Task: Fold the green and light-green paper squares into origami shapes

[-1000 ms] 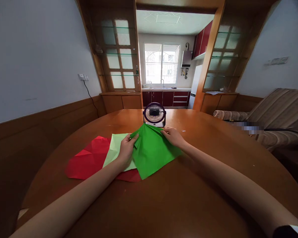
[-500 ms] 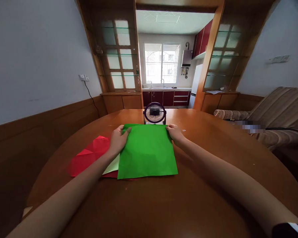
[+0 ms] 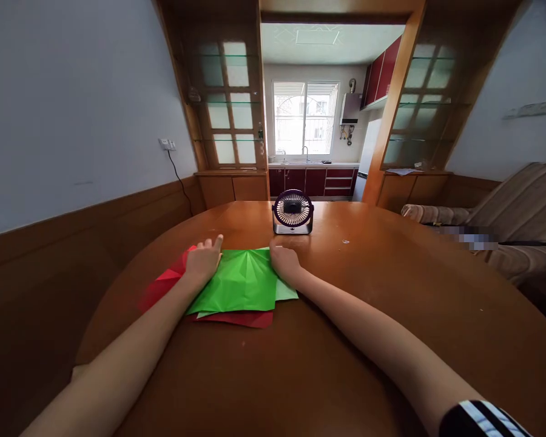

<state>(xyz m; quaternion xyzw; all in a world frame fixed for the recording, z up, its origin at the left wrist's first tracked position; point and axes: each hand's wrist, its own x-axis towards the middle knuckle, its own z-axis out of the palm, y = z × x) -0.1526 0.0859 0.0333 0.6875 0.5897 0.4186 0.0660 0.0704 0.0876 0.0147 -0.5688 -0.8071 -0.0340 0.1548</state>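
Left hand [image 3: 202, 261], left of centre: loosely spread, at creased green paper sheet's [image 3: 243, 285] upper-left edge | Right hand [image 3: 286, 264], centre: curled, upper-right edge; pinch cannot be determined

Location type: residential interior, with a table area opening onto a kitchen [image 3: 344, 74]. Indicators: a large wooden table [image 3: 382, 267], a striped upholstered seat [image 3: 519, 209], and glass shelves [image 3: 227, 141] on both sides of a wooden frame [image 3: 395, 103]. The kitchen contains red cabinets [image 3: 386, 70], a counter [image 3: 295, 164], a faucet [image 3: 307, 152] and a window [image 3: 289, 118].
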